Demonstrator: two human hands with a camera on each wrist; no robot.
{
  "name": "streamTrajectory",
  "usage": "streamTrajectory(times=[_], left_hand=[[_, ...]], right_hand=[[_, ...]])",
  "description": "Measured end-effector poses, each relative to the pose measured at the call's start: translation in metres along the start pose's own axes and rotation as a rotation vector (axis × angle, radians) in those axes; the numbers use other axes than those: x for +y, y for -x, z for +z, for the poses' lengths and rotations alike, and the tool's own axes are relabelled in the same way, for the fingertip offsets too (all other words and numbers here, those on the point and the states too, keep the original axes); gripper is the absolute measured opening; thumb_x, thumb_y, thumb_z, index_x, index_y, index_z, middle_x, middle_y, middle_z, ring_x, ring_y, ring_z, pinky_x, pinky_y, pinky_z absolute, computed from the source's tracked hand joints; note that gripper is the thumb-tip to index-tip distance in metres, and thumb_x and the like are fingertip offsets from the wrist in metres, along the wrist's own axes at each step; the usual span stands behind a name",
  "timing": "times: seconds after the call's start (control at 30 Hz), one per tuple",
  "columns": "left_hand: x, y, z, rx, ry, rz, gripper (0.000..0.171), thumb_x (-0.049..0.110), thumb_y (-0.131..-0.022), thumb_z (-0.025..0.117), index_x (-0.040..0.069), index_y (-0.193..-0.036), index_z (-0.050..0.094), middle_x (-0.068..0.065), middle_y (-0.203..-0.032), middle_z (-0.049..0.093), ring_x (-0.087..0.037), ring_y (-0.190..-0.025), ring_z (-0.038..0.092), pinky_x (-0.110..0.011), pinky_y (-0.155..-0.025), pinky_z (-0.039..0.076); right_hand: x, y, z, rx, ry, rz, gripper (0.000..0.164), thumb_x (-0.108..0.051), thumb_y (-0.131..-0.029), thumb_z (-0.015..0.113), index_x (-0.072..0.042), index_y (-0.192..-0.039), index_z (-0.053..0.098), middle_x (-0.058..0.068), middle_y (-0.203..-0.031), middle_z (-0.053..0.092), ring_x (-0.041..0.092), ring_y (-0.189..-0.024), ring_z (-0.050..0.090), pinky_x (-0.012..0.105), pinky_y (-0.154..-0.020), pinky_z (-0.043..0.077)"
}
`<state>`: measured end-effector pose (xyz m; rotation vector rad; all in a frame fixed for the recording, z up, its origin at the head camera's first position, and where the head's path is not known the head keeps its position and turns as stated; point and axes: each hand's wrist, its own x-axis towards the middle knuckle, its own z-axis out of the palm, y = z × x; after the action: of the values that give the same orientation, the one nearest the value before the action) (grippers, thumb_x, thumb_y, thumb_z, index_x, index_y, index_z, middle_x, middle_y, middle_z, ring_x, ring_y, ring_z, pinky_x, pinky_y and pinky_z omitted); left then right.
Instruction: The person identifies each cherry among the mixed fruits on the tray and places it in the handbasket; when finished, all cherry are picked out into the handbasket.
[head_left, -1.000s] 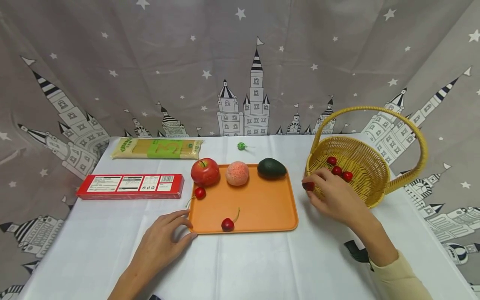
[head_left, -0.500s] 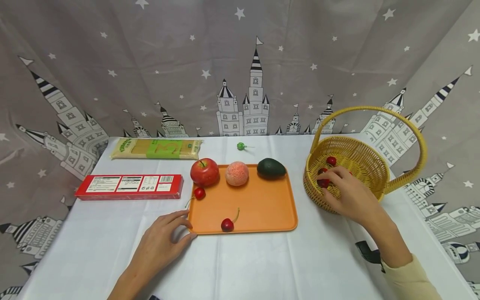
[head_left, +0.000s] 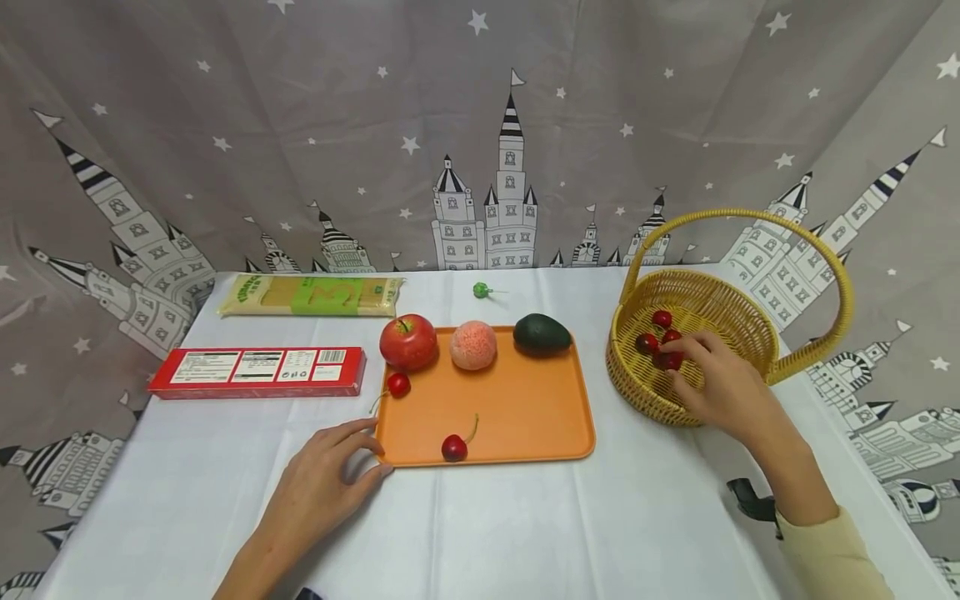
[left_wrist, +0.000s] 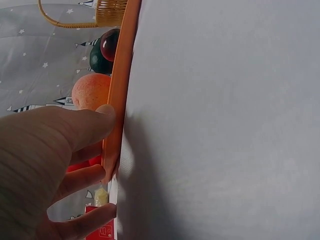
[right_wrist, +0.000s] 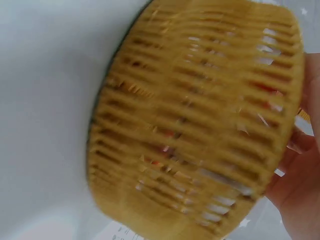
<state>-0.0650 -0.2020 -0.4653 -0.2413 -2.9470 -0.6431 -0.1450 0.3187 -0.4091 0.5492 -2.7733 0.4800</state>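
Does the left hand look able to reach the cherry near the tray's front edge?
Likely yes: the left hand is at the near left corner of the tray, and nothing visible stands between it and that cherry.

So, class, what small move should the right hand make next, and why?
Probably let go of the cherry: the right hand pinches it inside the basket, right among other cherries, so it should have little distance to drop.

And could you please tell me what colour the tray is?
The tray is orange; it shows best in the head view.
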Motion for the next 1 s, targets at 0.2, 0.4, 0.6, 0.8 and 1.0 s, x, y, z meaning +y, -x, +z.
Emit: streamTrajectory(times=[0.2,0.4,0.6,0.8,1.0], left_hand=[[0.001,0.000,-0.002,-0.016,-0.002,-0.016,0.024,0.027,-0.081,0.097,0.022,-0.095,0.078,-0.012,-0.137,0.073,-0.038,-0.125,0.066,-0.064,-0.107,0.054],[0.001,-0.001,-0.001,-0.020,-0.002,-0.017,0.024,0.028,-0.081,0.097,0.023,-0.095,0.079,-0.011,-0.137,0.073,-0.038,-0.125,0.066,-0.064,-0.107,0.054],[0.001,-0.001,-0.002,-0.016,0.000,-0.013,0.024,0.027,-0.081,0.097,0.023,-0.095,0.079,-0.011,-0.137,0.073,-0.038,-0.125,0.066,-0.064,-0.107,0.054],[0.000,-0.002,-0.002,-0.023,-0.013,-0.009,0.025,0.030,-0.081,0.097,0.023,-0.095,0.078,-0.011,-0.138,0.072,-0.037,-0.125,0.065,-0.063,-0.108,0.054],[0.000,-0.002,-0.002,-0.024,-0.009,-0.012,0.024,0.027,-0.080,0.097,0.023,-0.095,0.078,-0.011,-0.138,0.072,-0.038,-0.125,0.065,-0.063,-0.107,0.054]], right_hand=[[0.011,-0.002,-0.002,-0.048,-0.012,0.064,0.036,-0.005,-0.091,0.081,-0.005,-0.126,0.070,0.019,-0.117,0.062,0.033,-0.087,0.065,0.051,-0.068,0.062],[0.020,-0.006,-0.001,-0.110,-0.018,0.138,0.036,-0.006,-0.093,0.078,-0.003,-0.128,0.069,0.022,-0.118,0.061,0.038,-0.094,0.065,0.059,-0.077,0.061],[0.028,-0.010,-0.001,-0.148,-0.026,0.175,0.035,-0.006,-0.093,0.078,-0.002,-0.127,0.068,0.024,-0.117,0.060,0.041,-0.099,0.062,0.062,-0.083,0.060],[0.034,-0.013,0.003,-0.164,-0.034,0.205,0.034,-0.008,-0.094,0.078,-0.003,-0.126,0.070,0.024,-0.118,0.060,0.042,-0.101,0.062,0.063,-0.083,0.059],[0.041,-0.017,0.008,-0.201,-0.037,0.216,0.033,-0.008,-0.093,0.077,-0.001,-0.125,0.070,0.026,-0.119,0.062,0.044,-0.106,0.060,0.064,-0.087,0.057]])
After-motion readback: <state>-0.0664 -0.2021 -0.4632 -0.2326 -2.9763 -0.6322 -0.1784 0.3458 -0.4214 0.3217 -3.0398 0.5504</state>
